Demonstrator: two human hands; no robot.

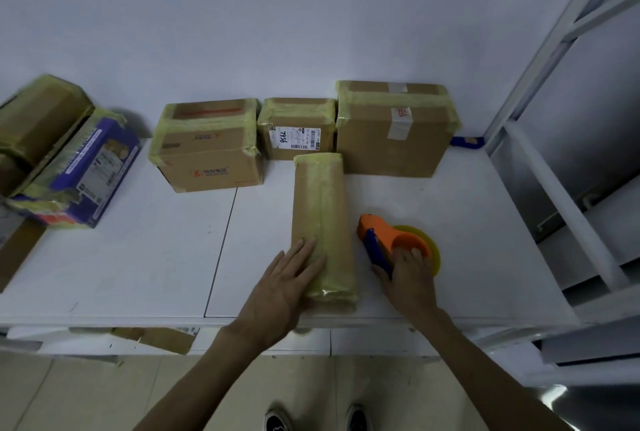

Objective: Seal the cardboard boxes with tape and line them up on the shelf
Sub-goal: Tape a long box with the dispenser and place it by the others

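Left hand (284, 280) lies flat on long box (320, 205); right hand (408, 280) grips half-hidden tape dispenser (384, 238).

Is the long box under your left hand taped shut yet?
Shut: yellowish tape covers the top seam and near end of the long box; underside hidden.

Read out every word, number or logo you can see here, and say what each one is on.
"7936", handwritten sideways: white label on the small middle box.
"HENGAN", under small Chinese characters I cannot read surely: front of the left brown box.
Purple box: print too blurred.
Large right box: red marks on its tape strip unreadable.
Long box, tape dispenser: no text shows.
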